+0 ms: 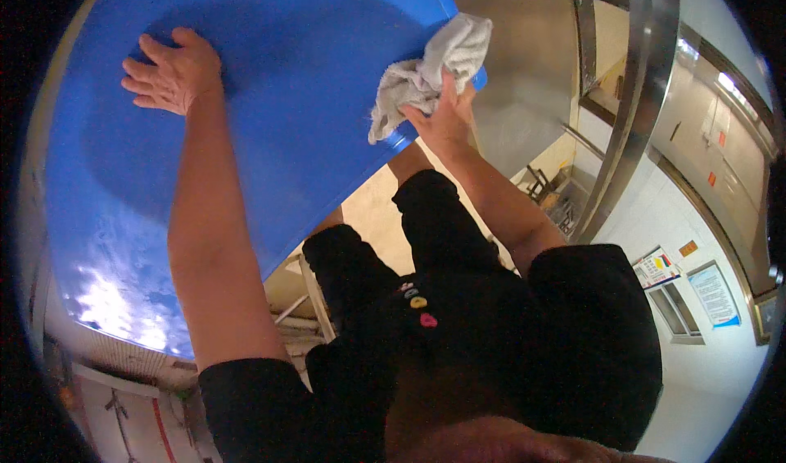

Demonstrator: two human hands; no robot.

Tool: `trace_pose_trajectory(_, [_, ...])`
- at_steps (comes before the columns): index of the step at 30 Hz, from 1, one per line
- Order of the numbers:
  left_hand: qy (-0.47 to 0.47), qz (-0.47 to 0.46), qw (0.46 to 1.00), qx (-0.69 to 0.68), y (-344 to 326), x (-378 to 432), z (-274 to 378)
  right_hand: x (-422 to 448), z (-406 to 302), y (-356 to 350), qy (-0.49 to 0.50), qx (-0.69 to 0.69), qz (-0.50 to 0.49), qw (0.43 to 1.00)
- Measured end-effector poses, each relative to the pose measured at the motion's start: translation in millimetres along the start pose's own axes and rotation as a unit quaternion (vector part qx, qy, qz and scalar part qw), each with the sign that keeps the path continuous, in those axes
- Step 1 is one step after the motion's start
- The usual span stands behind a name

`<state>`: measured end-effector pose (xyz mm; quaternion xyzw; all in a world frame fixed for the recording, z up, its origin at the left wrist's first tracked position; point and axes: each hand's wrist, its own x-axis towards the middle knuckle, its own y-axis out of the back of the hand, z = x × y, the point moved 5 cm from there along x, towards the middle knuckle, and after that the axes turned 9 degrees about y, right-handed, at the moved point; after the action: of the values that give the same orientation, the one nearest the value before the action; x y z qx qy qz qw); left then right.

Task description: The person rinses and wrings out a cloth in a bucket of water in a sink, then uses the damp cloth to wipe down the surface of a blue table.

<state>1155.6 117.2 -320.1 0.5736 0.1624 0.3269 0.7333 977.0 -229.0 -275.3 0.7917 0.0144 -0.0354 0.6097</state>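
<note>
A smooth, glossy blue tabletop or panel [295, 125] fills the upper left of the view, with a bright reflection at its lower left. On its surface, or just over it, my left hand [175, 73] is spread with nothing in it; exact contact is hard to tell. At the panel's right edge, my right hand [445, 119] grips a crumpled white terry cloth [424, 73]. The cloth drapes over the edge by a rounded blue corner. Part of that edge is hidden beneath the cloth.
A brownish, smooth panel [522, 64] stands beyond the blue edge. A shiny metal post [645, 94] rises at the right, with dark-framed openings around it. Posted sheets [713, 294] bearing writing hang on the white wall [669, 217]. Pale floor [374, 217] shows under the blue edge.
</note>
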Motion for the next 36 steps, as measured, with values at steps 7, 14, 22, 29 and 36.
trace_pose_trajectory(7, [0.030,-0.028,0.999,0.018,4,-2,-13,135,-43,-8,0.162,-0.009,0.063,0.985])
trace_pose_trajectory(14, [0.027,-0.038,0.997,0.068,-4,-7,-26,313,-116,-15,0.313,0.009,0.163,0.936])
trace_pose_trajectory(22, [0.004,-0.020,0.998,0.061,-8,-8,-32,446,-174,-24,0.434,0.027,0.111,0.894])
trace_pose_trajectory(29, [-0.030,0.012,0.999,0.034,-12,-7,-30,487,-158,-42,0.217,0.160,-0.065,0.961])
trace_pose_trajectory(36, [-0.023,0.001,0.999,0.036,-11,-2,-51,365,-53,-72,0.145,0.269,-0.101,0.947])
